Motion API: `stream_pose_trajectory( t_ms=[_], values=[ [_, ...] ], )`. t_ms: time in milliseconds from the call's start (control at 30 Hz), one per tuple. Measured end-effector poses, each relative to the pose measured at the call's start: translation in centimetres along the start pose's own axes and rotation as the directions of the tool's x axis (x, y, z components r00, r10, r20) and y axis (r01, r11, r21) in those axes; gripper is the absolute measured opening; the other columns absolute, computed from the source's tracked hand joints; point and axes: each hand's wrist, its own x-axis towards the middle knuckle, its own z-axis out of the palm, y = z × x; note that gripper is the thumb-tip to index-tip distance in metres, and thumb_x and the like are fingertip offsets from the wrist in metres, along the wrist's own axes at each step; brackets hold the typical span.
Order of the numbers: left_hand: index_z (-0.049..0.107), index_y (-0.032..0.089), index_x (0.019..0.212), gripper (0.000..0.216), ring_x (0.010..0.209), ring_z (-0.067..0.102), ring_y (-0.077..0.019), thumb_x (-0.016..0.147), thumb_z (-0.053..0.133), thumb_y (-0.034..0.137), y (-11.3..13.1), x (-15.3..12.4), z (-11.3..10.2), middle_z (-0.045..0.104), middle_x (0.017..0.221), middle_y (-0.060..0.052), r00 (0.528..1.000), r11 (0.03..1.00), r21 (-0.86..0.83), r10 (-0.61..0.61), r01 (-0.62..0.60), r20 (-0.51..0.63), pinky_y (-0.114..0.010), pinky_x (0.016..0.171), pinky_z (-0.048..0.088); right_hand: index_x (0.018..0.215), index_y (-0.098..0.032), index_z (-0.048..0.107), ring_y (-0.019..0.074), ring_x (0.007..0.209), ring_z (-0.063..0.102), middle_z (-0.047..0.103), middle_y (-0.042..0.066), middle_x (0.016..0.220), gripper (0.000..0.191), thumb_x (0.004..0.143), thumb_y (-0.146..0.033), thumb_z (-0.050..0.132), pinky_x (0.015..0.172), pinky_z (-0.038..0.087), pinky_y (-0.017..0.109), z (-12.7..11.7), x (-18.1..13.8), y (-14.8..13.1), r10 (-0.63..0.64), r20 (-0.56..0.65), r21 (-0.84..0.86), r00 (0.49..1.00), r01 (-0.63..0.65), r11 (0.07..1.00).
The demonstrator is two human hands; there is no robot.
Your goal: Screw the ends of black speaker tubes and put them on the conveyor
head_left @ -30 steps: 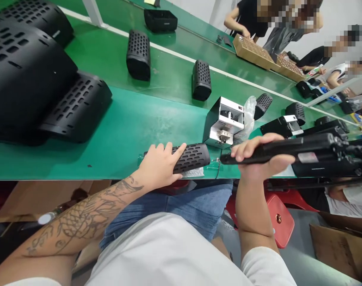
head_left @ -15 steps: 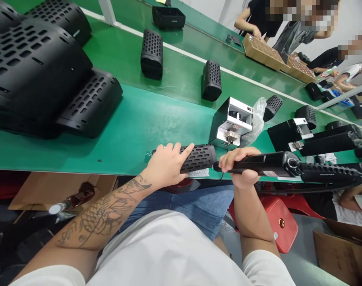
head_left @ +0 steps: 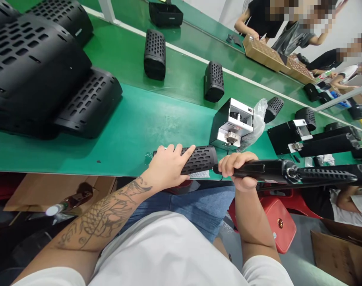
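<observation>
My left hand [head_left: 171,165] lies over a black perforated housing [head_left: 202,158], its fingers and thumb gripping it near the table's front edge. The housing lies on its side, with its left part mostly covered by the hand. My right hand [head_left: 239,169] is wrapped round a black electric screwdriver [head_left: 266,170], held level. The driver's narrow nose points left at the housing's right end and is close to it; whether the bit touches a screw cannot be seen. Behind the right hand stands a black and silver screw feeder machine [head_left: 233,125].
Large black perforated housings [head_left: 34,75] are piled at the left. Two more housings [head_left: 155,53] stand on the green bench [head_left: 157,119]. A clear plastic bag [head_left: 256,123] hangs by the machine. Co-workers sit across at cardboard trays [head_left: 264,53]. A red stool [head_left: 277,224] is at lower right.
The screwdriver has tilted slightly, and its rear end and the right hand sit a little lower. The left hand keeps its grip on the housing. The view has shifted slightly.
</observation>
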Motion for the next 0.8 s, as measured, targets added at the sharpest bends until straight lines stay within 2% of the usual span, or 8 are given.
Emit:
stream_pose_trajectory(
  t_ms=[100, 200, 300, 367, 433, 533, 667, 800],
  values=[
    [0.048, 0.019, 0.185, 0.103, 0.116, 0.074, -0.0436, 0.1, 0.087, 0.061, -0.2, 0.0, 0.1, 0.076, 0.139, -0.024, 0.999, 1.0, -0.004, 0.024, -0.025, -0.028, -0.049, 0.09, 0.052, 0.094, -0.026, 0.079, 0.0156, 0.042, 0.062, 0.067, -0.005, 0.058, 0.046, 0.09, -0.069, 0.098, 0.052, 0.061, 0.031, -0.2, 0.4, -1.2, 0.046, -0.073, -0.043, 0.996, -0.049, 0.998],
    [0.049, 0.019, 0.185, 0.103, 0.115, 0.075, -0.0423, 0.099, 0.088, 0.06, -0.4, 0.0, 0.2, 0.077, 0.138, -0.024, 0.999, 0.999, -0.006, 0.035, -0.035, -0.032, -0.049, 0.091, 0.053, 0.097, -0.028, 0.077, 0.0154, 0.037, 0.055, 0.062, -0.008, 0.056, 0.053, 0.092, -0.079, 0.091, 0.045, 0.056, 0.032, -2.3, 2.3, -1.8, -0.069, -0.208, -0.15, 0.976, 0.038, 0.988],
    [0.053, 0.018, 0.182, 0.099, 0.118, 0.077, -0.0426, 0.099, 0.088, 0.06, -0.8, 0.1, 0.4, 0.077, 0.144, -0.024, 0.996, 0.998, -0.03, 0.05, -0.053, -0.074, -0.05, 0.094, 0.056, 0.099, -0.029, 0.073, 0.0149, 0.039, 0.054, 0.061, -0.01, 0.058, 0.058, 0.09, -0.083, 0.089, 0.046, 0.054, 0.032, -5.4, 5.2, -0.7, -0.289, -0.404, -0.357, 0.868, 0.141, 0.924],
    [0.06, 0.016, 0.176, 0.091, 0.124, 0.077, -0.0437, 0.101, 0.086, 0.06, -1.3, -0.1, 0.8, 0.075, 0.153, -0.026, 0.983, 0.991, -0.08, 0.095, -0.109, -0.157, -0.053, 0.099, 0.059, 0.097, -0.029, 0.069, 0.0151, 0.04, 0.054, 0.06, -0.01, 0.058, 0.06, 0.087, -0.084, 0.091, 0.046, 0.051, 0.032, -7.3, 6.8, 0.9, -0.367, -0.489, -0.465, 0.791, 0.119, 0.877],
    [0.069, 0.015, 0.167, 0.075, 0.129, 0.077, -0.0436, 0.105, 0.079, 0.057, -2.0, -0.5, 1.6, 0.074, 0.158, -0.026, 0.946, 0.971, -0.149, 0.137, -0.187, -0.294, -0.057, 0.108, 0.061, 0.093, -0.029, 0.064, 0.0149, 0.039, 0.052, 0.057, -0.011, 0.057, 0.063, 0.086, -0.087, 0.089, 0.044, 0.047, 0.032, -8.6, 7.5, 2.5, -0.375, -0.514, -0.515, 0.771, 0.072, 0.854],
    [0.074, 0.023, 0.157, 0.051, 0.131, 0.079, -0.0394, 0.111, 0.07, 0.046, -3.6, -1.8, 3.7, 0.079, 0.15, -0.02, 0.842, 0.931, -0.254, 0.093, -0.264, -0.532, -0.058, 0.118, 0.062, 0.092, -0.031, 0.06, 0.0145, 0.044, 0.054, 0.057, -0.011, 0.06, 0.062, 0.09, -0.088, 0.084, 0.05, 0.051, 0.033, -9.5, 7.1, 4.1, -0.288, -0.501, -0.516, 0.816, -0.014, 0.857],
    [0.062, 0.026, 0.168, 0.06, 0.146, 0.074, -0.0409, 0.111, 0.068, 0.045, -6.0, -4.2, 7.7, 0.071, 0.159, -0.021, 0.718, 0.871, -0.39, -0.063, -0.3, -0.694, -0.062, 0.123, 0.064, 0.094, -0.029, 0.063, 0.0148, 0.042, 0.053, 0.058, -0.011, 0.057, 0.062, 0.088, -0.087, 0.085, 0.049, 0.051, 0.033, -8.6, 6.0, 3.4, -0.253, -0.531, -0.478, 0.809, -0.04, 0.877],
    [0.038, 0.027, 0.185, 0.099, 0.169, 0.055, -0.0505, 0.102, 0.082, 0.058, -7.6, -5.5, 11.1, 0.049, 0.182, -0.026, 0.814, 0.801, -0.54, -0.119, -0.26, -0.569, -0.073, 0.133, 0.056, 0.102, -0.03, 0.069, 0.0156, 0.041, 0.054, 0.058, -0.01, 0.058, 0.06, 0.093, -0.088, 0.08, 0.048, 0.053, 0.033, -5.2, 4.8, 0.3, -0.258, -0.537, -0.418, 0.803, 0.012, 0.908]
  ],
)
